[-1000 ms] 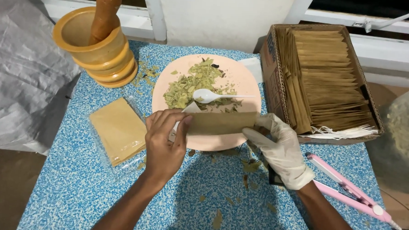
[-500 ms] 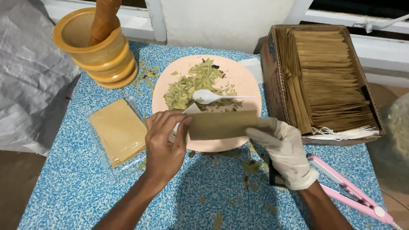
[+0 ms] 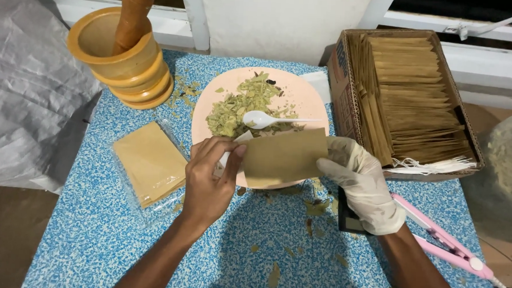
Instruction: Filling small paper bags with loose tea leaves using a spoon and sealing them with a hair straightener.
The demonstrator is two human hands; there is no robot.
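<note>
Brown paper, in the form of a flat sachet (image 3: 284,157), is held level above the near rim of a pink plate (image 3: 312,103). Its left end is pinched between thumb and fingers of the bare left hand (image 3: 211,179), and its right end is gripped by the gloved right hand (image 3: 361,180), so both hands are closed on the same piece. Behind the sachet, dried green leaves (image 3: 240,106) are heaped on the plate, and a white plastic spoon (image 3: 268,120) is laid across them.

Open room is found mainly at the near side of the blue speckled table (image 3: 90,252), where only scattered leaf crumbs are seen. To the left, a clear packet of yellowish sheets (image 3: 149,162) is laid just beside the left wrist. To the right, a cardboard box (image 3: 342,90) packed with upright brown sachets is set close to the plate's edge, and a pink heat sealer (image 3: 447,244) is laid near the right forearm. At the far left corner a wooden mortar (image 3: 127,63) with a pestle (image 3: 132,15) standing in it is placed. The table's far edge is met by a white window frame (image 3: 192,14), and a grey plastic sheet (image 3: 23,82) is draped along the left side.
</note>
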